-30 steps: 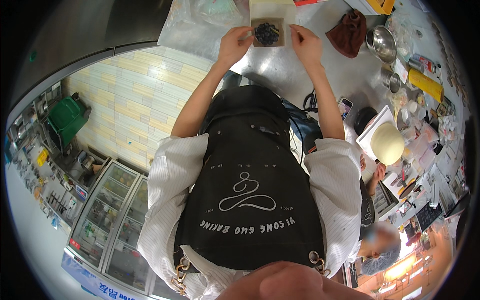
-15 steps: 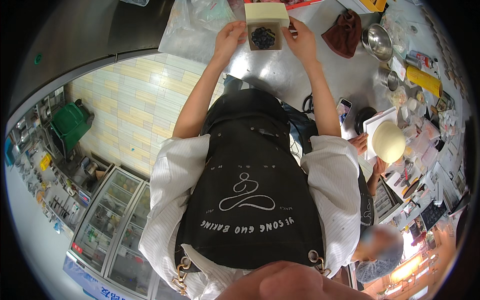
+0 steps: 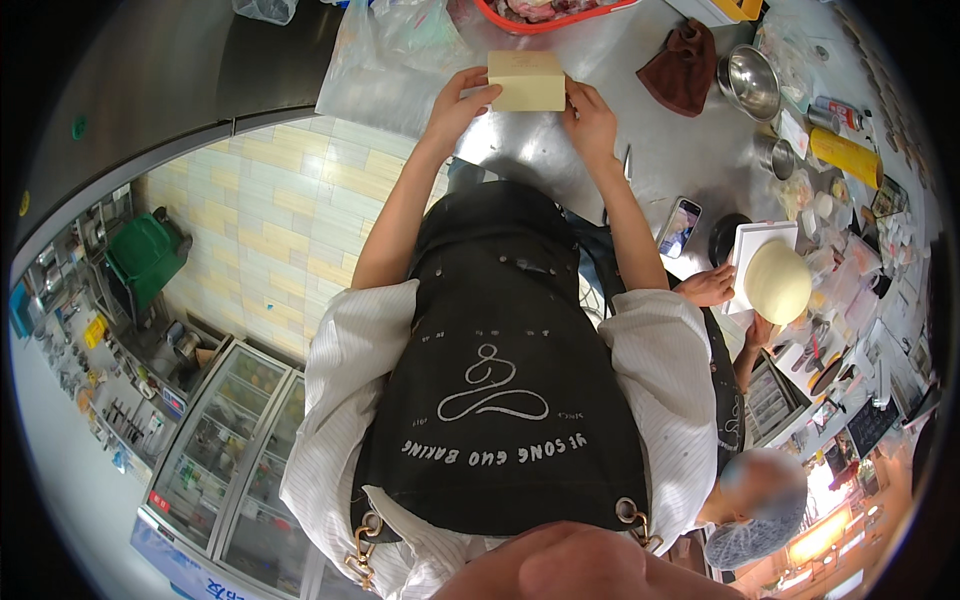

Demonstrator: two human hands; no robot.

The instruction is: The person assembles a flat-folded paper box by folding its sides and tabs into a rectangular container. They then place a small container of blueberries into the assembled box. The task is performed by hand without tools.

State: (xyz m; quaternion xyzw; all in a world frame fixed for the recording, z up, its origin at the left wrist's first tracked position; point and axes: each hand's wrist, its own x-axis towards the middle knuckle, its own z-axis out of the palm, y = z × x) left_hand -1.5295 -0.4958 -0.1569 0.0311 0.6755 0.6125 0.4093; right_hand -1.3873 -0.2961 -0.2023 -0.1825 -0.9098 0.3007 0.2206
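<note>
A small pale-yellow cardboard box (image 3: 527, 90) stands on the metal table at the top of the view, its lid folded down over the front. My left hand (image 3: 463, 108) grips its left side, thumb on the front face. At the right side, my right hand (image 3: 589, 118) holds the box near the lid's edge with bent fingers. The lid hides whatever is inside the box.
Beyond the box sits a red basket (image 3: 545, 22) with contents; clear plastic bags (image 3: 410, 40) lie left. To the right are a brown cloth (image 3: 680, 68), a metal bowl (image 3: 748, 83) and a phone (image 3: 680, 227). A co-worker's hand (image 3: 707, 287) holds a white board with a pale dome-shaped cake (image 3: 778, 283).
The box's lid has come down from upright to shut, covering the dark berries seen inside before. Both my hands have shifted slightly down along its sides.
</note>
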